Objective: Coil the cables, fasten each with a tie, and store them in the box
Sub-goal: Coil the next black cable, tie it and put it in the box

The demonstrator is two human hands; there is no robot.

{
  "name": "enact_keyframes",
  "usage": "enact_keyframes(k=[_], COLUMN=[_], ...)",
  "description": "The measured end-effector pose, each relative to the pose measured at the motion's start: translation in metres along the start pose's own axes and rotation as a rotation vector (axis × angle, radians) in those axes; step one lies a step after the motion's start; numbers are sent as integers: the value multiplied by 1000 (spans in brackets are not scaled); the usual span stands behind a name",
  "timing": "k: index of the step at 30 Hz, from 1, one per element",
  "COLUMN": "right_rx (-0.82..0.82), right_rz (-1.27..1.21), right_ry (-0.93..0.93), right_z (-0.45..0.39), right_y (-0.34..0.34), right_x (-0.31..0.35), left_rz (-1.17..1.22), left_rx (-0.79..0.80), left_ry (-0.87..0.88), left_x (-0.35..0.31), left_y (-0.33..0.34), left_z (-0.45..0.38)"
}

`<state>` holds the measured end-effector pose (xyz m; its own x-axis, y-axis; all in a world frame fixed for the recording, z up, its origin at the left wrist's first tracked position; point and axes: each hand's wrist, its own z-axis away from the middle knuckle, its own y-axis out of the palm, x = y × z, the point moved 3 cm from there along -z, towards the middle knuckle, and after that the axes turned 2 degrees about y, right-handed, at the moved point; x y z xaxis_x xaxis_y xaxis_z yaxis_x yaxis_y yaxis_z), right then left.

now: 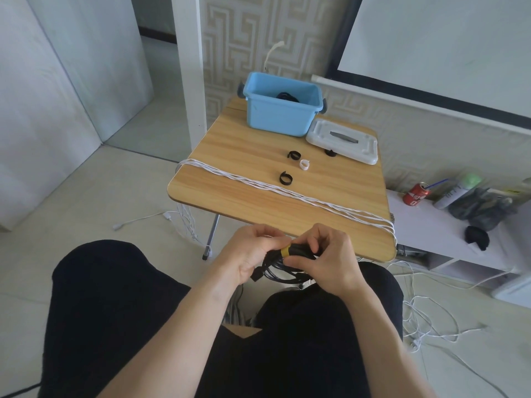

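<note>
Head view, the only one I've got: both hands sit low over the lap, just off the desk's (pixel 230 156) near edge. Left hand (pixel 247 254) and right hand (pixel 330 259) both have their fingers curled round the black cable coil (pixel 283 270), pinching at the yellow tie (pixel 286 251) between them. The bundle's long axis runs left-right across the hands, tie near the middle, loops hanging below. I'd call this the fastening step, tie looks wrapped (can't tell if it's fully cinched). The blue box (pixel 280 116) lies straight ahead at the desk's far edge, lid (pixel 343 143) off beside it, something dark already inside. Right hand looks marginally nearer. White cable (pixel 287 193) stretched across the desk, uncoiled; spare ties (pixel 286 178) between it and the box
</note>
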<state>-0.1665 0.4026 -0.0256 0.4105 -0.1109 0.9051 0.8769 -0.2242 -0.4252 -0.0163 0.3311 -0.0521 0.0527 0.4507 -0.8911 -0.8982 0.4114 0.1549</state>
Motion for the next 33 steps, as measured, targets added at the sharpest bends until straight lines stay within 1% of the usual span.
enact_keyframes(k=[5, 9, 11, 14, 17, 21, 24, 29, 31, 33], right_rx=[-10, -24, -7, 34, 39, 84, 70, 28, 13, 51], right_rz=[-14, -56, -70, -103, -144, -138, -142, -162, -111, -40], right_ry=[34, 86, 105, 135, 151, 141, 122, 62, 13, -38], right_z=[-3, -4, -4, -4, -6, -10, -10, -10, -9, -8], right_y=[-1, 3, 4, 3, 2, 5, 6, 9, 11, 12], right_x=[0, -3, -3, -1, 1, 2, 1, -1, 0, 1], left_rz=[-336, -657, -779, -883, -865, -758, -643, -513, -474, -436], left_rx=[-59, -82, -70, -15, 63, 172, 232, 265, 251, 218], left_ry=[134, 253, 313, 358, 353, 228, 148, 146, 134, 113], left_x=[-9, -14, -17, -21, -20, -14, -6, -2, 3, 8], left_y=[-3, -4, -2, -1, -7, -14, -18, -17, -13, -9], left_z=[2, 2, 4, 5, 4, 5, 5, 5, 5, 4])
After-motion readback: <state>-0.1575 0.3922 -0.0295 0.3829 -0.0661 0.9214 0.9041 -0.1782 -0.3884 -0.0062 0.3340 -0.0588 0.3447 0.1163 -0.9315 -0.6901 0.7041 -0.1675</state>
